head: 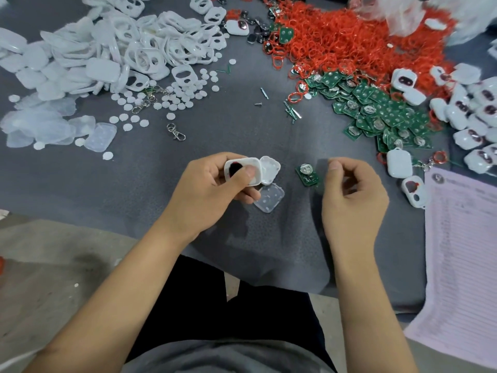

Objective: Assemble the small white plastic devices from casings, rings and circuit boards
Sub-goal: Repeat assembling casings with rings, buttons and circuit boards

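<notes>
While held, white casing (pixel 243 171), dark-red openings

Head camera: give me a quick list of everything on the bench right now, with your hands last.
White casings: big pile, white, far left.
White discs: many, scattered below that pile.
Clear covers: several, translucent, left edge.
Metal clasps: a few, silver, left of centre.
Red rings: large heap, red, far right.
Circuit boards: pile, green, right.
Finished devices: many, white, right edge.
Paper sheet: one, pinkish, lower right.
Loose board: one, green, between the hands.
Clear cover: one, on the grey mat below the left hand's fingers.
Casing half: one, white, beside the held casing.
Left hand: grips a white casing.
Right hand: loosely curled, holds nothing visible.
</notes>
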`<state>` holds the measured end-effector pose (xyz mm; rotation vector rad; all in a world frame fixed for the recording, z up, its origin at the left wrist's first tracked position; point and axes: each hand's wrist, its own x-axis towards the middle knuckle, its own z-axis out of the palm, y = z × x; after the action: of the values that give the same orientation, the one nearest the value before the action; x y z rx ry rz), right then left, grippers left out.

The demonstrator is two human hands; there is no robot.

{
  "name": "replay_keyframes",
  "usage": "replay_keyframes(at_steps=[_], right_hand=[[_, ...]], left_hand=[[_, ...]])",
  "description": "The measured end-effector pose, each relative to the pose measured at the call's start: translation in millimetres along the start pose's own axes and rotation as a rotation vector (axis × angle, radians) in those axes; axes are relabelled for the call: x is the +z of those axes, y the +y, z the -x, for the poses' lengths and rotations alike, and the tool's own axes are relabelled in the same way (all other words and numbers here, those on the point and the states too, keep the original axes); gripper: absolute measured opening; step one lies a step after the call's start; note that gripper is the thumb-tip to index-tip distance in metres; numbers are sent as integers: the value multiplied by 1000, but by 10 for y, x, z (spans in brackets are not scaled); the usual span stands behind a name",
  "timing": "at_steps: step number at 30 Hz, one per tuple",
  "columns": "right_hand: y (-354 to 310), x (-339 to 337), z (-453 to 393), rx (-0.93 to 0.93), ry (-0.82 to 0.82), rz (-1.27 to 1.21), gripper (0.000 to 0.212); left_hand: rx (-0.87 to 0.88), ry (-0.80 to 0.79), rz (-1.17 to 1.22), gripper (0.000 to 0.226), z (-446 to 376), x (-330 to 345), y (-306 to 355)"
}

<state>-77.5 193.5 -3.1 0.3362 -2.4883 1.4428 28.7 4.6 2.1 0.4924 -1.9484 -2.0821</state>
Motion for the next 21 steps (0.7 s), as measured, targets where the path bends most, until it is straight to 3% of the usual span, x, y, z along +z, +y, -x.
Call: replay_keyframes(at_steps=[4,8,12,15,21], right_hand=[[18,-21,9,-127,-94,172,10],[-81,-10,70,-288,-55,65,10],[-121,17,161,-501,-188,-52,13],[-105,57,159,-536,-236,-21,15],[-80,92,172,-574,-161,87,13]], left_hand=[[-17,9,31,21,-3,-1,28],[-80,17,80,22,-6,50,40],[-71,64,63,23,6,201,7],[-30,101,30,18,0,292,-3],[61,176,-131,13,5,358,-30]])
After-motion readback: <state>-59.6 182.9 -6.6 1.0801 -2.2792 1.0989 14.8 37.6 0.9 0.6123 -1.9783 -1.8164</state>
